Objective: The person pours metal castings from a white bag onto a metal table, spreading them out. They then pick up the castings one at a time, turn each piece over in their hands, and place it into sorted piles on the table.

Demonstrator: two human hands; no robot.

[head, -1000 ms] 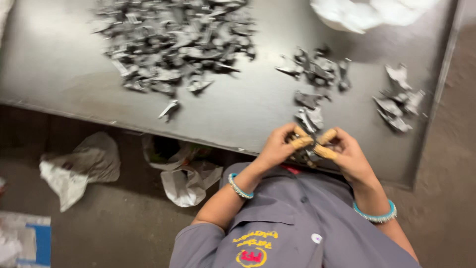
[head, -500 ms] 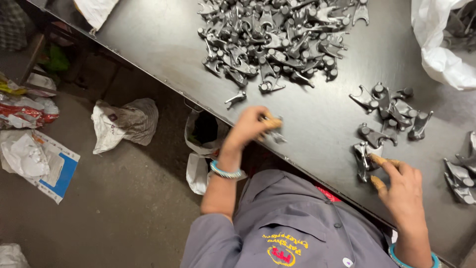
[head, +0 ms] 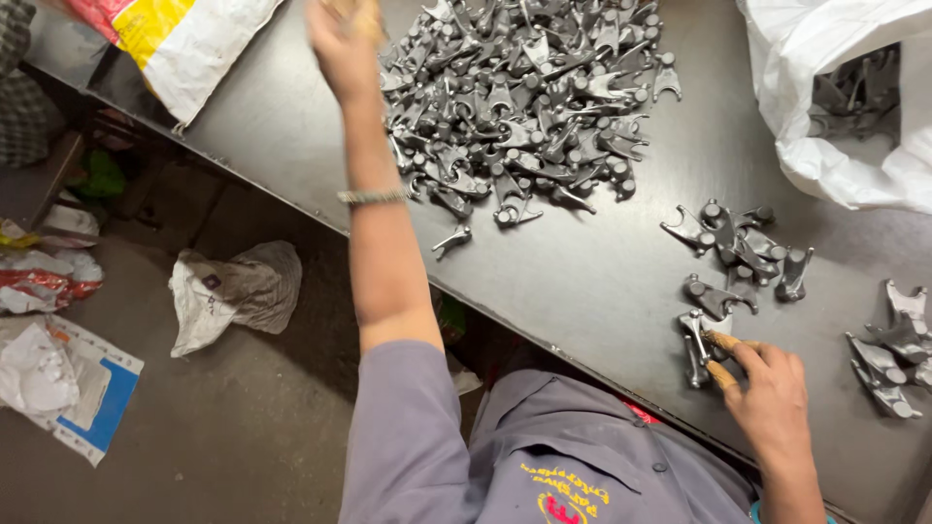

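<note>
A large pile of grey forked metal parts [head: 524, 107] lies on the dark table [head: 291, 116]. My left hand [head: 342, 44] is stretched out to the pile's left edge; it is blurred and partly cut off by the top of the frame. My right hand [head: 769, 398] rests near the table's front edge, with its capped thumb and finger pinching one metal part [head: 695, 342]. A small group of the same parts [head: 743, 254] lies just beyond that hand. A few more parts [head: 893, 349] sit at the far right.
A white plastic bag [head: 835, 146] holding more metal parts sits at the table's back right. A white and yellow sack [head: 184, 39] lies on the back left corner. On the floor to the left are a crumpled bag [head: 233, 291] and loose papers [head: 68, 388].
My left arm has stretched from the table's front edge out to the far left side of the big pile. My right hand stays on the part near the front edge.
</note>
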